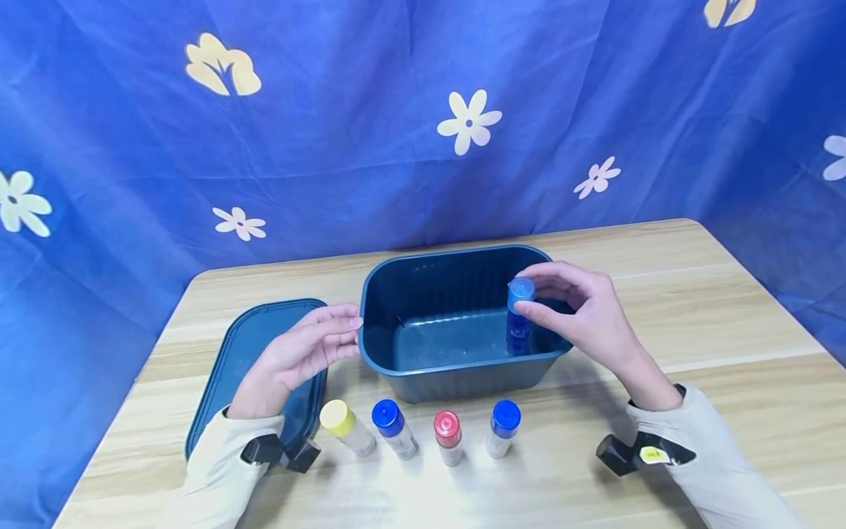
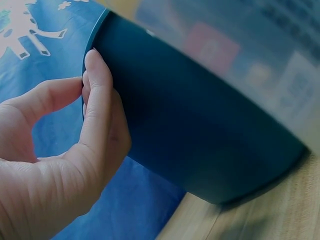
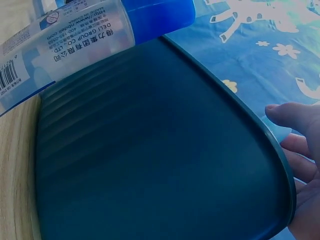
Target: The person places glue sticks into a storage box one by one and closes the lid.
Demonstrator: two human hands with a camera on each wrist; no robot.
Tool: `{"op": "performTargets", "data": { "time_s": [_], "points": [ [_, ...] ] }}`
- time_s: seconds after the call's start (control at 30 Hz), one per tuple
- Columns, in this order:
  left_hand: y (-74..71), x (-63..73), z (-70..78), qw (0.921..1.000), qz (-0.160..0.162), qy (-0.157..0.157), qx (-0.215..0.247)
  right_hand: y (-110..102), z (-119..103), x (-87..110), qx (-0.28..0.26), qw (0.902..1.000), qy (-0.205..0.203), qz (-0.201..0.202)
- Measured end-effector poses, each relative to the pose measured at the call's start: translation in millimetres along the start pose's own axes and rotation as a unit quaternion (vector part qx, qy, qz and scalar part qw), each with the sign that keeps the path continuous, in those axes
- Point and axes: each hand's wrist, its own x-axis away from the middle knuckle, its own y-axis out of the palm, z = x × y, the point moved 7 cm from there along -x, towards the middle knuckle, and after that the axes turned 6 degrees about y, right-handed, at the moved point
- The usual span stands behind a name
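Observation:
In the head view a dark teal plastic bin (image 1: 456, 378) stands on the table. My left hand (image 1: 311, 345) pinches its left rim between thumb and fingers, also visible in the left wrist view. My right hand (image 1: 581, 308) reaches over the right rim and pinches the light-blue cap of a blue glue stick (image 1: 518, 334) upright inside the bin. From the right wrist, the rim hides most of that glue stick. Several glue sticks stand in front of the bin: one yellow-capped (image 1: 346, 426), one blue-capped (image 1: 394, 430), one red-capped (image 1: 449, 438) and another blue-capped (image 1: 504, 427).
A teal lid (image 1: 254, 345) lies flat left of the bin, partly under my left forearm. Behind the wooden table (image 1: 714, 316) hangs a blue curtain (image 1: 370, 147) with pale flowers. Each wrist carries a small black camera (image 1: 621, 455).

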Motion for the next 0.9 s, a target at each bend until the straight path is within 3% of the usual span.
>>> {"op": "performTargets", "data": {
  "time_s": [0.5, 0.9],
  "points": [
    [2.1, -0.7, 1.2, 0.9997, -0.015, 0.008, 0.017, 4.2, -5.2, 0.7, 0.029, 0.9994, 0.0, -0.018],
    [2.6, 0.4, 0.7, 0.9999, -0.005, 0.004, 0.013, 10.2, -5.2, 2.1, 0.064, 0.9971, -0.012, -0.04]
  ]
}}
